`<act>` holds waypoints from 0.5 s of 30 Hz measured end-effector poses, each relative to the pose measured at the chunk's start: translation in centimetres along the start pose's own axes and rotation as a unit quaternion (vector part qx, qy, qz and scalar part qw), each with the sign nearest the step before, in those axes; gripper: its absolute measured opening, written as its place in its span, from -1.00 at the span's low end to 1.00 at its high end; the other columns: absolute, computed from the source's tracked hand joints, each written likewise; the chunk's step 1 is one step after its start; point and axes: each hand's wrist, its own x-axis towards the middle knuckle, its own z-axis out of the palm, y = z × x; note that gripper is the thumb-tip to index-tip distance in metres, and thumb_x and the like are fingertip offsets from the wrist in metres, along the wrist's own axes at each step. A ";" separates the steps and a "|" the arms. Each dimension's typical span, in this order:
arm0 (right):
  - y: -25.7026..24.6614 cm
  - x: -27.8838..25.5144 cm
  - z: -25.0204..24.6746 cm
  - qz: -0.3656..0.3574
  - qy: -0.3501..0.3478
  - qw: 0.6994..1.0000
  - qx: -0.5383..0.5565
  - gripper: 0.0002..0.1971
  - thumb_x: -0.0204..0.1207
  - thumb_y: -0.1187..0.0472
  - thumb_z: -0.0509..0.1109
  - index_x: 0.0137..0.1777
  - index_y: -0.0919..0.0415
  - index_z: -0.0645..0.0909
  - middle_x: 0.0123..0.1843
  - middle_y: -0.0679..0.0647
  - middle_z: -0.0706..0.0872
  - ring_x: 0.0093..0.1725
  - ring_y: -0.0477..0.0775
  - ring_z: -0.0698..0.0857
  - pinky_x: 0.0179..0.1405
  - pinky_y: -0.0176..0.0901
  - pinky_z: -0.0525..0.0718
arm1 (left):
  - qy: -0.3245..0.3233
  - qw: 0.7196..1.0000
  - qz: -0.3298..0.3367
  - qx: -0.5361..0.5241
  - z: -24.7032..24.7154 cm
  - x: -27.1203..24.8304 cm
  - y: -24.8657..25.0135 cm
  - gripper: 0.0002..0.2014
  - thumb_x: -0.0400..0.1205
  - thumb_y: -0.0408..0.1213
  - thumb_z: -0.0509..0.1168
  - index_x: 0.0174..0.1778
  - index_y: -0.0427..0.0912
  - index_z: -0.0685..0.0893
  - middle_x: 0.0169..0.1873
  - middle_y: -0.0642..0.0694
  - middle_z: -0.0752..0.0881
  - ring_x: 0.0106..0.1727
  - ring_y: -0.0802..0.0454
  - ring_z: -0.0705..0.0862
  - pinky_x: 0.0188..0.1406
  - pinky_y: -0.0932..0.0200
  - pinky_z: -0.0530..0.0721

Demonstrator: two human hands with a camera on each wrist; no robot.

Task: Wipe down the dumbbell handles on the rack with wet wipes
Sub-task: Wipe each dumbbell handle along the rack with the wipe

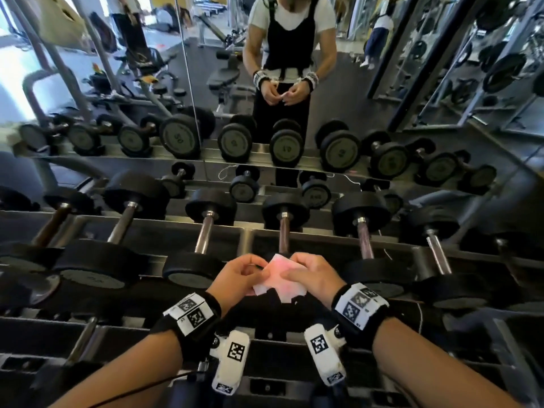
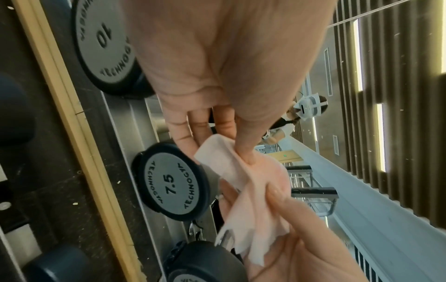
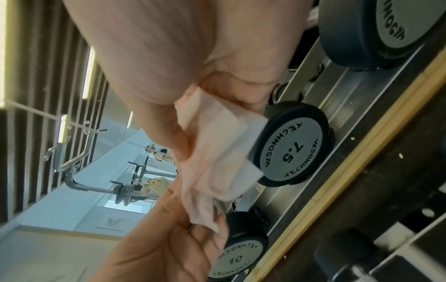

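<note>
Over the near edge of the dumbbell rack (image 1: 247,240), you are holding a wet wipe (image 1: 278,276) between both hands, right in the middle of the scene. Your left hand (image 1: 238,276) is pinching the wipe's left side between thumb and curled fingers, and your right hand (image 1: 312,275) is pinching its right side the same way, so the sheet is stretching between them with its lower corners hanging free. The wipe is looking pale, almost pinkish, and it is creasing and folding where your fingertips (image 2: 248,156) are gripping it.

Just beyond the wipe, the handle (image 1: 283,234) of the middle dumbbell is running away from you, partly hidden by the sheet; the wipe is hovering above the rack, and I cannot tell whether it is touching that handle. To the left, another handle (image 1: 204,235) is lying in its slot, and to the right a third handle (image 1: 364,240) is doing the same. From your wrist views, a dumbbell marked 7.5 (image 2: 172,184) is sitting just beside the wipe, with one marked 10 (image 3: 237,255) next to it on the same shelf.

Far across the rack, a mirror (image 1: 338,92) is showing you standing with both hands together at the wipe.
</note>
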 end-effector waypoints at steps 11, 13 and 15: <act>3.2 11.5 -10.4 0.033 0.093 0.994 0.044 -0.89 0.60 0.29 0.40 0.02 0.10 0.71 -0.15 0.11 0.77 -0.27 -0.03 0.73 -0.36 -0.28 0.66 | 0.208 0.978 0.006 0.007 4.3 8.9 -2.6 -0.84 0.63 -0.43 0.41 0.06 -0.11 0.73 -0.08 -0.06 0.75 -0.13 0.09 0.68 -0.18 0.33 0.64; 3.6 13.9 -11.1 0.073 0.099 0.991 0.054 -0.91 0.60 0.22 0.43 0.00 0.14 0.78 -0.28 0.09 0.77 -0.42 -0.06 0.71 -0.47 -0.33 0.61 | 0.218 0.975 0.014 0.050 4.1 9.7 -3.6 -0.82 0.60 -0.40 0.46 -0.06 0.02 0.75 -0.09 0.03 0.78 -0.04 0.12 0.71 0.06 0.25 0.63; 4.4 15.8 -11.1 0.110 0.085 0.988 0.072 -0.83 0.58 0.28 0.47 0.11 0.29 0.79 -0.26 0.17 0.76 -0.39 -0.01 0.71 -0.39 -0.32 0.62 | 0.206 0.974 0.017 0.091 3.7 10.2 -4.3 -0.79 0.58 -0.32 0.50 -0.08 0.16 0.77 -0.04 0.12 0.79 0.06 0.18 0.72 0.19 0.27 0.60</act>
